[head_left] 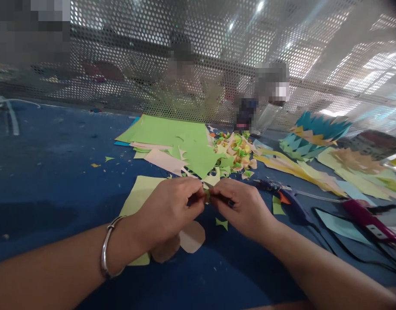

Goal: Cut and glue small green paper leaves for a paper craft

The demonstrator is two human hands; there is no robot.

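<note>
My left hand [168, 209], with a silver bangle at the wrist, and my right hand [244, 209] meet over the blue table. Their fingertips pinch a small green paper piece [207, 195] between them. A thin grey pointed shape shows just above the fingertips, and a small dark thing peeks from under my right fingers; I cannot make out either. Beneath my left hand lie a pale yellow-green sheet [138, 193] and a rounded beige paper piece [193, 237]. A green paper scrap [221, 224] rests beside my right hand.
Green sheets [172, 129] are stacked ahead, next to a heap of small curled paper pieces [236, 150]. To the right lie a glue gun [293, 202], a magenta power strip [370, 219] with cables, paper strips [294, 165] and a blue zigzag-edged paper form [314, 133]. A perforated metal screen [120, 86] stands behind.
</note>
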